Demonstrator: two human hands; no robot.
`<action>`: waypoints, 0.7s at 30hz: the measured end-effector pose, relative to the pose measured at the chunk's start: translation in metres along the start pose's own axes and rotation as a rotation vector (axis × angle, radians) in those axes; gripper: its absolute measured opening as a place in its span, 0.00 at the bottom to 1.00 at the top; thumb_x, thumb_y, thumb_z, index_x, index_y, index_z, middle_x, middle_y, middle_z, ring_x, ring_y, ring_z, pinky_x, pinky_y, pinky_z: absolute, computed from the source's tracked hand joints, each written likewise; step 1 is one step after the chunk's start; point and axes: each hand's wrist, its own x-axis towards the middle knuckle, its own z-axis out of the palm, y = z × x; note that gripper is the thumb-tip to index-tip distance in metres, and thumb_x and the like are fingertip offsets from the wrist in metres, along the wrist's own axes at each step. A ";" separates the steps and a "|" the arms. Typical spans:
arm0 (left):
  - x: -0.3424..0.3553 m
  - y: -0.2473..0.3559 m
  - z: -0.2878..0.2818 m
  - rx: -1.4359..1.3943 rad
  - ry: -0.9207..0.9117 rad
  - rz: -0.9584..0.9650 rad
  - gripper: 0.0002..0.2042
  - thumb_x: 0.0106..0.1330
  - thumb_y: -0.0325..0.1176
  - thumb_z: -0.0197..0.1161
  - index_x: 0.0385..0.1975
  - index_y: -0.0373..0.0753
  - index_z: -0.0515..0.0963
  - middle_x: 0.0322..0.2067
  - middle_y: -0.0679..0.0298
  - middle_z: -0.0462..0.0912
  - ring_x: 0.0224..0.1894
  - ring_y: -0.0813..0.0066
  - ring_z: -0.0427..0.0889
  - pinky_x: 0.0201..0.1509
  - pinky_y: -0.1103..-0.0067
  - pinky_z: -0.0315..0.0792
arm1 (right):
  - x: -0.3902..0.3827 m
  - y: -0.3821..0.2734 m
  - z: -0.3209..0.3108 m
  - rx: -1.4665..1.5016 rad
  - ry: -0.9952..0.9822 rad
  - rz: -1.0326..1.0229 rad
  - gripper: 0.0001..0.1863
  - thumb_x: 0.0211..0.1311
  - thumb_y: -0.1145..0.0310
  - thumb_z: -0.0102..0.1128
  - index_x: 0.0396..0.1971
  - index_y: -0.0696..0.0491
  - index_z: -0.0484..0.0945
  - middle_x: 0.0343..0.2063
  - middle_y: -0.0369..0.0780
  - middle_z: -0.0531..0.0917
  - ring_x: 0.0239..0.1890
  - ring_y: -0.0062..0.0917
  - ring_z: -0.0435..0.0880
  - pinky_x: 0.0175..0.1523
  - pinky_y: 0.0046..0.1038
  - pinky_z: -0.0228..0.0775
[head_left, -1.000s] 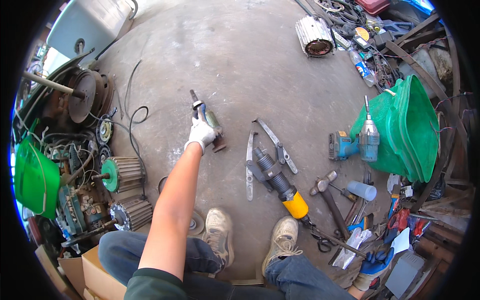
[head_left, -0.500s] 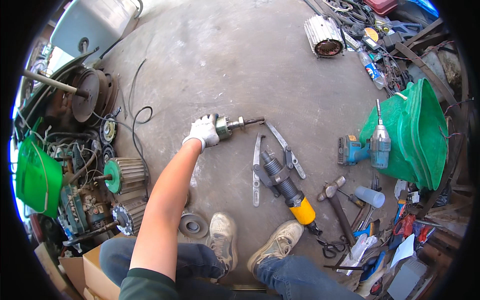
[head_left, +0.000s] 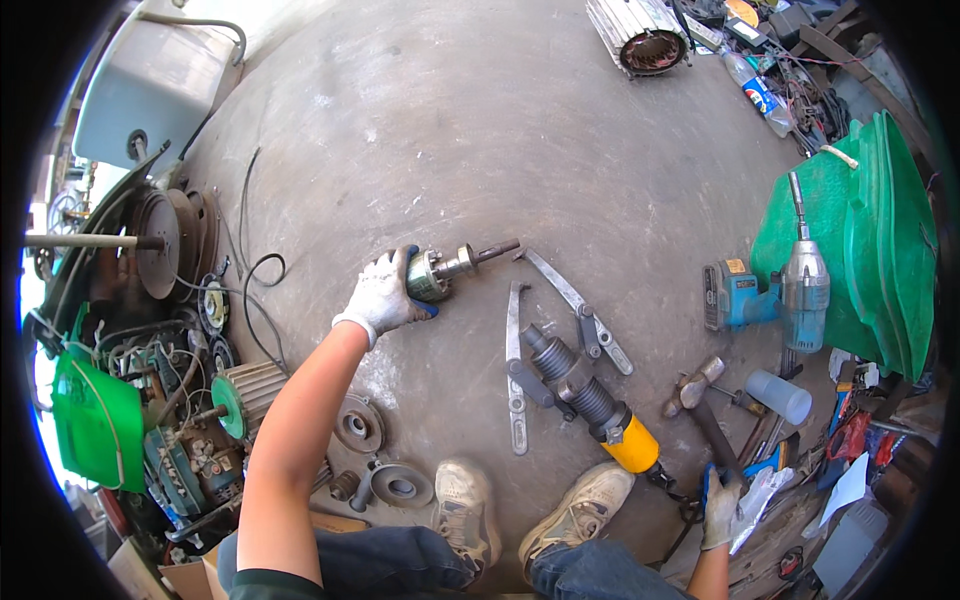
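- Head view: your left grip [head_left: 385, 290], white-gloved, is clamped around the green metal part [head_left: 430, 278]; the part's shaft points right, away from that grip.
- Your right grip [head_left: 719, 512] is at the lower end of the hammer [head_left: 712, 425]; whether its fingers are closed on the handle, I cannot tell.
- Right of your left grip and nearer you, the yellow-ended puller [head_left: 580, 385] lies on the floor [head_left: 450, 130].
- Beyond your right grip, the blue driver [head_left: 765, 305] stands beside the green bin [head_left: 870, 240].

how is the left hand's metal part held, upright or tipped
Tipped: the metal part in the left hand points its shaft sideways, rightward.
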 end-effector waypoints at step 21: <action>0.055 0.059 0.027 -0.019 -0.123 0.013 0.46 0.40 0.45 0.80 0.63 0.41 0.65 0.57 0.50 0.75 0.60 0.48 0.73 0.64 0.64 0.68 | 0.038 -0.071 0.019 -0.282 -0.024 -0.491 0.21 0.57 0.67 0.63 0.50 0.58 0.76 0.48 0.51 0.76 0.53 0.49 0.73 0.61 0.46 0.63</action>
